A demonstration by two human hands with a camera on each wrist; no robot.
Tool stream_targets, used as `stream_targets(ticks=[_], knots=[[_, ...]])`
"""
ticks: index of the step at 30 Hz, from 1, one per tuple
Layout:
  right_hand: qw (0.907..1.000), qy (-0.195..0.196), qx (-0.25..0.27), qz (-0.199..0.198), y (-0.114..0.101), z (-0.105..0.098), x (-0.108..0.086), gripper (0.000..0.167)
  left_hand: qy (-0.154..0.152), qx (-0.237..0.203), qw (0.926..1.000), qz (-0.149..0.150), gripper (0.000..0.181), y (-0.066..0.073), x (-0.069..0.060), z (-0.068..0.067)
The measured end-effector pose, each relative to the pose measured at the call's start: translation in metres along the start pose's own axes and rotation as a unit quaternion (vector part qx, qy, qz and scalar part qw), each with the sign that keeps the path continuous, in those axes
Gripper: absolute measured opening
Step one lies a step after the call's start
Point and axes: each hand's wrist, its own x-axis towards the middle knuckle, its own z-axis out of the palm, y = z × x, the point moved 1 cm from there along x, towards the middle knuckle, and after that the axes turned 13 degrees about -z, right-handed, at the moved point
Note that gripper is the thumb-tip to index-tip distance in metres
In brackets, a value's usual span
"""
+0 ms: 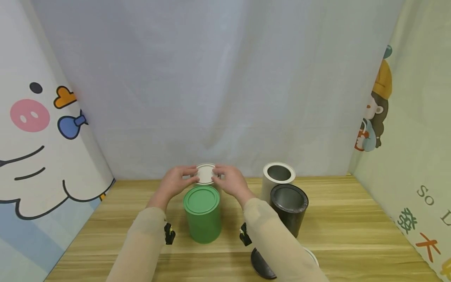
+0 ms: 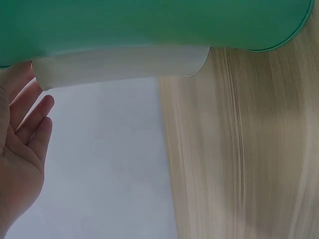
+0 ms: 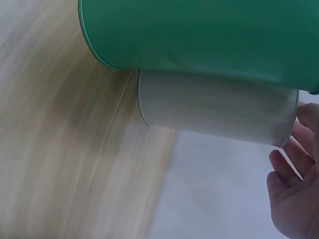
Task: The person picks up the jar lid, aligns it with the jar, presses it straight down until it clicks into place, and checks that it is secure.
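Observation:
At the back of the table, a white lid (image 1: 205, 174) lies over the top of a white can (image 3: 219, 107). My left hand (image 1: 176, 181) holds the lid's left edge with thumb and fingertips, and my right hand (image 1: 230, 180) grips the right edge the same way. In both wrist views the outer fingers hang loosely beside the can's top end. Directly in front stands a green can (image 1: 205, 225) with a green lid (image 1: 202, 199) on it, between my forearms; it partly hides the white can.
To the right stand an uncovered white can (image 1: 278, 178) and, before it, an uncovered black can (image 1: 290, 207). A black lid (image 1: 261, 264) and a white round edge (image 1: 311, 256) lie partly under my right sleeve. Curtains (image 1: 225, 86) enclose the wooden table (image 1: 338, 227).

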Motion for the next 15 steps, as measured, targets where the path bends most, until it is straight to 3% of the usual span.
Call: stream_targets(ticks=[6,15], knots=[[0.9995,-0.018,-0.024,0.008,-0.0019,-0.0015,0.004,0.034,-0.023,-0.018,0.9991,-0.029,0.04,0.0025,0.0015,-0.0012],[0.9987,-0.031,-0.032,0.025,-0.0033,-0.0011,0.0053,0.037,-0.034,-0.012,0.9985,-0.04,0.041,0.0044,0.0028,-0.0032]])
